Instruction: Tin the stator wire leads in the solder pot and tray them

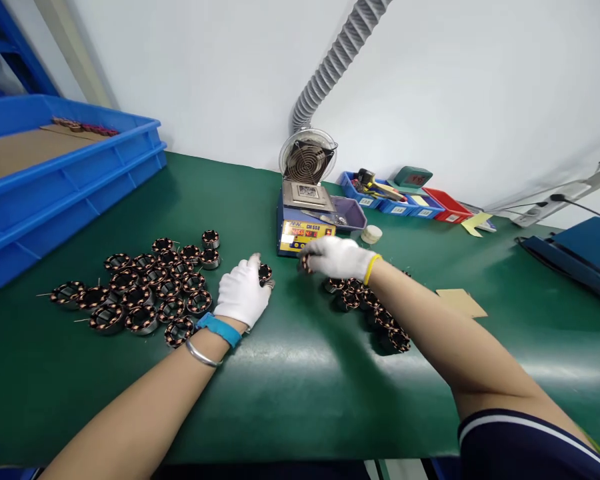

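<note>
My left hand [245, 290], in a white glove, has its fingers and thumb closed around a motor stator [265, 273] with copper windings, low over the green table. My right hand [337, 257], gloved too, grips another stator [306, 264] in front of the soldering pot [305, 233]; its fingertips are slightly blurred. To the left of my left hand lies a loose group of several stators [155, 277], some with wire ends sticking out. Beneath my right forearm is a second group of stators [375, 310] in close rows, partly hidden by the arm.
Behind the pot stand a round fan [307, 162] and a grey duct hose [330, 63]. A purple tray [350, 212], blue bins [397, 207] and a red bin [447, 207] line the back. A large blue crate [70, 190] stands left; a cardboard piece [461, 303] lies right.
</note>
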`<move>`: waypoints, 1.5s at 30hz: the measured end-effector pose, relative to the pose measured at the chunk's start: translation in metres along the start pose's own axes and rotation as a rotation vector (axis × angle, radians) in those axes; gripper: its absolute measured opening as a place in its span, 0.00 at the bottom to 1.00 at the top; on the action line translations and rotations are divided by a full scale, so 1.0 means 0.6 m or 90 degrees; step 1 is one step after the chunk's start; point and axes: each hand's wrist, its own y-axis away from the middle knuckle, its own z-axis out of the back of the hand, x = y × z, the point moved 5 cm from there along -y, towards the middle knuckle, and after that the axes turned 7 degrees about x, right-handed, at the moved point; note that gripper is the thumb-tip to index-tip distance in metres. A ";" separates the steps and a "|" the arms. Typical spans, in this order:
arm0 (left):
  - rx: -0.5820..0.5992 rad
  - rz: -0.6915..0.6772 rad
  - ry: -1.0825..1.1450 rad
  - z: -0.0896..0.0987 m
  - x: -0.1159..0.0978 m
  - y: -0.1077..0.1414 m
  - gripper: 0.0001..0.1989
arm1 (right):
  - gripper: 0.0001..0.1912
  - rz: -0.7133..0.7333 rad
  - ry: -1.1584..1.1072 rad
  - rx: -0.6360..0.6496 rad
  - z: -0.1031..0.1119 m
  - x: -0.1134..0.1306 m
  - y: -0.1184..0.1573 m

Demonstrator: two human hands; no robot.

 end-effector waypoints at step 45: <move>0.362 -0.156 0.460 -0.008 -0.035 0.065 0.10 | 0.23 0.089 -0.430 -0.400 -0.171 0.025 0.121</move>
